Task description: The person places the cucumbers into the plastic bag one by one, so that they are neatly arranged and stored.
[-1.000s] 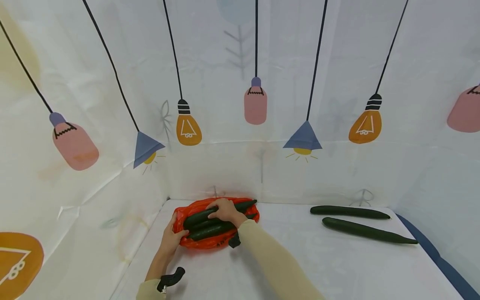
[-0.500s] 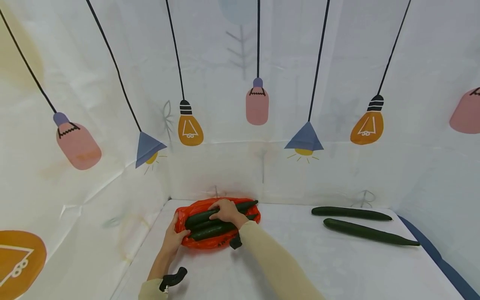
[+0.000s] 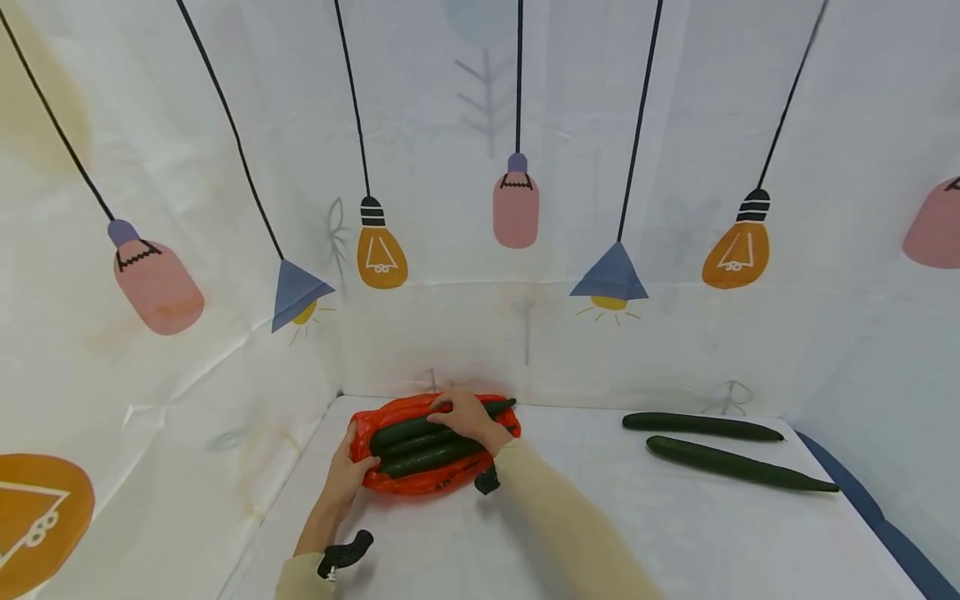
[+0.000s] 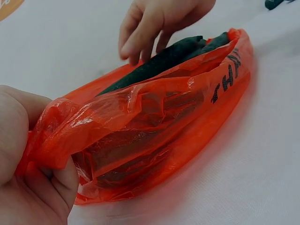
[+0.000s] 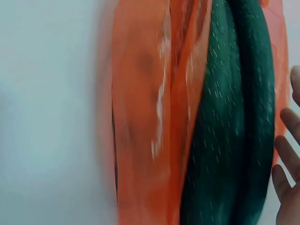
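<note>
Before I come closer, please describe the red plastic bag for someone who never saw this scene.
Look toward the far left corner of the white table. There the left hand grips the red plastic bag with black letters. Its colour sets it apart from the long, dark green cucumbers inside.

My left hand (image 3: 347, 472) is at the left end of the bag (image 3: 423, 483), with the bag's rim between my thumb and fingers. The bag sits on the counter (image 3: 720, 542), toward the back, reaching from my left hand to just past my right hand (image 3: 463, 414). Inside lie the bagged cucumbers (image 3: 420, 461), side by side, lengthwise from my left hand toward the right. My right hand is over them; I can't tell whether it touches. Well to the right of both hands, on the counter, the farther cucumber (image 3: 702, 426) lies just behind the nearer cucumber (image 3: 738, 463). Beyond everything stands the wall (image 3: 450, 333).
</note>
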`<state>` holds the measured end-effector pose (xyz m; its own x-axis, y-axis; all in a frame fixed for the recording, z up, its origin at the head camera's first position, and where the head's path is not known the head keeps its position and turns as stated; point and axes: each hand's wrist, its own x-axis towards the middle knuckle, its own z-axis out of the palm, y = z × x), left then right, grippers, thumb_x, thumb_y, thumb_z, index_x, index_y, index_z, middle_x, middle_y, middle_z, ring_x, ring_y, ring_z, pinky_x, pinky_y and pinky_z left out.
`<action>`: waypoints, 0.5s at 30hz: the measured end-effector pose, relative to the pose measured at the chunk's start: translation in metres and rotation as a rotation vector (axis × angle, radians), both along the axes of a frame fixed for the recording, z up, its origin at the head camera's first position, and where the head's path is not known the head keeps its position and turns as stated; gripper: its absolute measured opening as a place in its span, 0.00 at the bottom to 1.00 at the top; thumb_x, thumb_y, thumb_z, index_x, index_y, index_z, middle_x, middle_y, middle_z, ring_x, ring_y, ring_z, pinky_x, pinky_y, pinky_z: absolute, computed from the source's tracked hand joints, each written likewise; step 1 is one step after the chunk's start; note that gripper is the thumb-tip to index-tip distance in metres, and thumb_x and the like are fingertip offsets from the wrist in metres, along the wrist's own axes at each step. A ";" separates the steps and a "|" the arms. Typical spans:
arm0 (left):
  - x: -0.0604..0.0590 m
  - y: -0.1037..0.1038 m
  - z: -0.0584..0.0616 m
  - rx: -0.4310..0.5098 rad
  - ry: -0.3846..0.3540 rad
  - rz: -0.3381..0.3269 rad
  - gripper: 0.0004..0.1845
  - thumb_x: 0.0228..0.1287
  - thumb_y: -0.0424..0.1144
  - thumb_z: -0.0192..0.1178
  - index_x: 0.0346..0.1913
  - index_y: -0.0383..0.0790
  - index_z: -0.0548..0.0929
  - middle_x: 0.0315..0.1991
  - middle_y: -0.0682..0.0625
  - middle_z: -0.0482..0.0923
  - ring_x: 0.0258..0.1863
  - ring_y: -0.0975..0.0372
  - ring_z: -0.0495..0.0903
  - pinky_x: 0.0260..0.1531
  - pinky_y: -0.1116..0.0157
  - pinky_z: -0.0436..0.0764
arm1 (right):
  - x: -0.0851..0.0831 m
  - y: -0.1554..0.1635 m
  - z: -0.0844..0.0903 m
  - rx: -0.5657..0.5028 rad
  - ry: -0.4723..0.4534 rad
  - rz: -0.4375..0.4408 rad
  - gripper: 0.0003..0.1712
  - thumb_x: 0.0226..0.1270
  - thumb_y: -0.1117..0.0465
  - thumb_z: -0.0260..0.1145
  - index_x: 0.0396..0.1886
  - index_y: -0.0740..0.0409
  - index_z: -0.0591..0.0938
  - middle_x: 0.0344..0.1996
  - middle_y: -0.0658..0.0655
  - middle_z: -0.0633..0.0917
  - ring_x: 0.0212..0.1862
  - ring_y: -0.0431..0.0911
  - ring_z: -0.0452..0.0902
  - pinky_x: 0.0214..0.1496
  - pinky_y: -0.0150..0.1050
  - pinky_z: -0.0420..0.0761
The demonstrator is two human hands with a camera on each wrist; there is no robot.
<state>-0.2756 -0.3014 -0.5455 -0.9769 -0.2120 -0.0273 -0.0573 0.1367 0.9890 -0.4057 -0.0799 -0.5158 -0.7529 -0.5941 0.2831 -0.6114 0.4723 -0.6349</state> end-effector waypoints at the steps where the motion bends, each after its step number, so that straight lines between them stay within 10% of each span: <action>1: 0.000 0.000 0.000 -0.005 0.000 0.002 0.46 0.54 0.26 0.54 0.69 0.55 0.39 0.68 0.45 0.39 0.64 0.49 0.43 0.58 0.51 0.54 | -0.001 0.004 0.002 -0.009 0.006 0.003 0.14 0.54 0.50 0.64 0.38 0.49 0.82 0.41 0.44 0.80 0.48 0.42 0.71 0.48 0.36 0.72; 15: 0.000 -0.003 0.001 -0.022 -0.010 -0.008 0.46 0.55 0.27 0.54 0.69 0.55 0.39 0.68 0.42 0.38 0.64 0.47 0.41 0.57 0.50 0.55 | -0.017 0.098 0.021 0.033 0.044 -0.044 0.18 0.55 0.47 0.63 0.23 0.58 0.82 0.16 0.52 0.78 0.19 0.39 0.67 0.20 0.32 0.70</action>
<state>-0.2751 -0.3040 -0.5449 -0.9782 -0.2050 -0.0329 -0.0665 0.1591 0.9850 -0.4222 0.0183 -0.4947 -0.7661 -0.5698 0.2972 -0.6161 0.5196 -0.5920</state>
